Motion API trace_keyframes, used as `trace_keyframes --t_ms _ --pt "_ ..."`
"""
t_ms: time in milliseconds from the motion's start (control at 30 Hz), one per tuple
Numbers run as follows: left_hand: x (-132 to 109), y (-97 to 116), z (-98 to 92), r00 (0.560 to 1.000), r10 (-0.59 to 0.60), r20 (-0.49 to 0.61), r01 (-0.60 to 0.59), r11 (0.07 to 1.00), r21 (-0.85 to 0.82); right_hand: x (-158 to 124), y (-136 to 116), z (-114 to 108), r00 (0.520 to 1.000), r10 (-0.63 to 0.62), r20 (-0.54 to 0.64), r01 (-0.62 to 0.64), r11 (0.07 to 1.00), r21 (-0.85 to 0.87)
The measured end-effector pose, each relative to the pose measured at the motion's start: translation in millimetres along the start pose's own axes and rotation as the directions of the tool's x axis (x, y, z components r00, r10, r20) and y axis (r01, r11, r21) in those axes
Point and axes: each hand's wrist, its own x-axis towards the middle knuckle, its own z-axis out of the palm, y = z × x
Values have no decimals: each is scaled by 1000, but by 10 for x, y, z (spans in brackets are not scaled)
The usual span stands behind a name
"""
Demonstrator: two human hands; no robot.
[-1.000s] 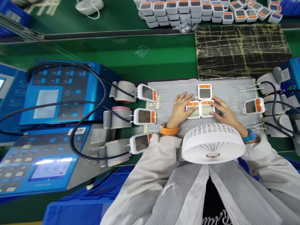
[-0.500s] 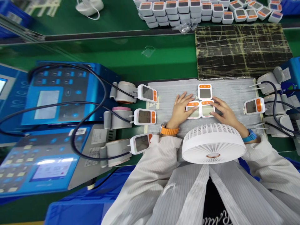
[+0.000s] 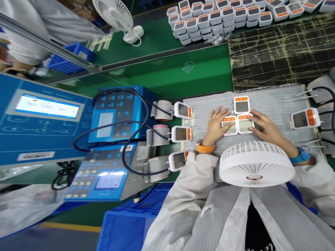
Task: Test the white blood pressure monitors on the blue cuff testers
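Observation:
Three white monitors with orange buttons lie together on the pale mat [image 3: 204,104]: an upper monitor [image 3: 242,105], a lower left monitor [image 3: 230,126] and a lower right monitor [image 3: 245,124]. My left hand [image 3: 216,126] lies with fingers spread, its thumb on the lower left monitor. My right hand [image 3: 265,127] has its fingers apart, fingertips on the right side of the lower right monitor. Neither hand is wrapped round anything. A white fan [image 3: 256,164] hangs at my chest, in front of part of the mat.
Several cabled monitors [image 3: 181,134] stand at the mat's left edge, beside blue machines [image 3: 117,115]. Another monitor [image 3: 305,118] is at the right edge. A dark board [image 3: 280,52] and stacked monitors [image 3: 204,21] are beyond. A person's pale clothing [image 3: 60,21] shows at upper left.
The view has swung left, so the things appear further right, and more of the blue machines, a standing fan and a person now show. Both hands keep their places on the monitors.

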Motion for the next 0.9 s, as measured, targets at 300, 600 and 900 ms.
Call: trace_keyframes --t_ms 300,600,900 --pt "-21 23 -6 1000 -19 -10 19 999 -31 -14 -22 29 1000 20 -20 -20 1000 1" --pt "-640 430 -1143 980 -121 -157 142 982 127 252 -157 -103 999 40 -8 -40 999 16" --pt "-465 -637 -2283 944 -330 -12 312 880 357 1790 -449 625 881 -120 458 42 983 177"
